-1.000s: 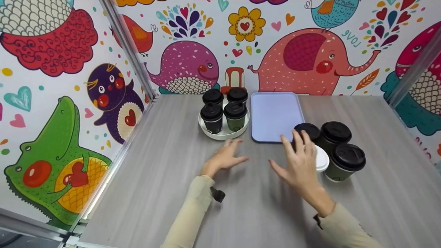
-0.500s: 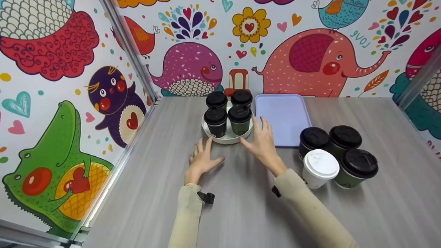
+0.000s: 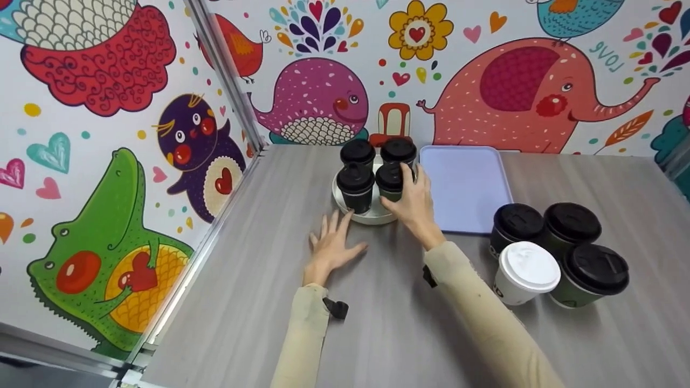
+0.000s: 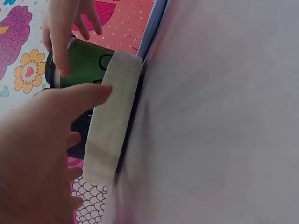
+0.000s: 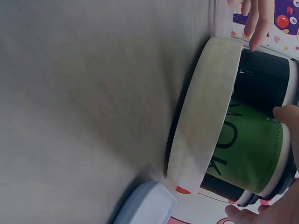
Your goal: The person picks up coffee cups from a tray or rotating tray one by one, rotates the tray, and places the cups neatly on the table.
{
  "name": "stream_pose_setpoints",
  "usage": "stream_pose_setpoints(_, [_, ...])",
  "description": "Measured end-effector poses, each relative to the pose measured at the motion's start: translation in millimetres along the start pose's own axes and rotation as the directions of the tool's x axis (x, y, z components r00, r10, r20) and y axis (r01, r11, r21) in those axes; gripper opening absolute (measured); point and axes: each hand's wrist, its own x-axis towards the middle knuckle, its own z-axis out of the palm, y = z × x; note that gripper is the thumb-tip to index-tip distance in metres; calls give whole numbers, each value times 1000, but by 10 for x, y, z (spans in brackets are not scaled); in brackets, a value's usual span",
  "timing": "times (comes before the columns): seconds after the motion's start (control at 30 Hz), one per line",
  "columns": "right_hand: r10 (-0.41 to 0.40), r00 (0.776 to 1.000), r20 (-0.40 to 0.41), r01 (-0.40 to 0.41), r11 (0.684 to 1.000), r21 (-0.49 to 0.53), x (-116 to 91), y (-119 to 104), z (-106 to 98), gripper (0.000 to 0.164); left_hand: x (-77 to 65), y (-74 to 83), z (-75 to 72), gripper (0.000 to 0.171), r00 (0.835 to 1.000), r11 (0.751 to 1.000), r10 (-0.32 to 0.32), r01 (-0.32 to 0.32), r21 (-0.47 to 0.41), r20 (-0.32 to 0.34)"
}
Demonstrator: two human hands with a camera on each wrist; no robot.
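Observation:
Several paper cups with black lids stand in a round white tray (image 3: 373, 220). My right hand (image 3: 414, 209) grips the front right one, a green paper cup (image 5: 250, 147), with the thumb on its near side and the fingers round the far side, just below the lid. Beside it in the tray is a dark paper cup (image 3: 358, 196). My left hand (image 3: 331, 249) holds nothing; its fingers are spread at the tray's front left, fingertips close to the rim. Seen from the left wrist, the left thumb overlaps the tray wall (image 4: 112, 121).
A flat lavender tray (image 3: 466, 188) lies right of the round one. Farther right a white-lidded cup (image 3: 525, 275) stands grouped with several black-lidded cups (image 3: 595, 275). A printed wall (image 3: 318, 102) borders the table's back, another its left side.
My right hand has moved left and forward, from above the right-hand cups to the green cup. My left hand has moved slightly, staying by the round tray. The head view has shifted.

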Motion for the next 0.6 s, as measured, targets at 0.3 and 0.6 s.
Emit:
stream_pose_setpoints(0.3, [30,999,-27,-30,999,-10,84,-26,28,88,51,16,-125,89,998,999,9,-11,37,64])
stream_pose_setpoints(0.6, [34,999,-12,-34,999,16,115,-30,110,76,94,69,-317,84,991,999,-24,18,49,128])
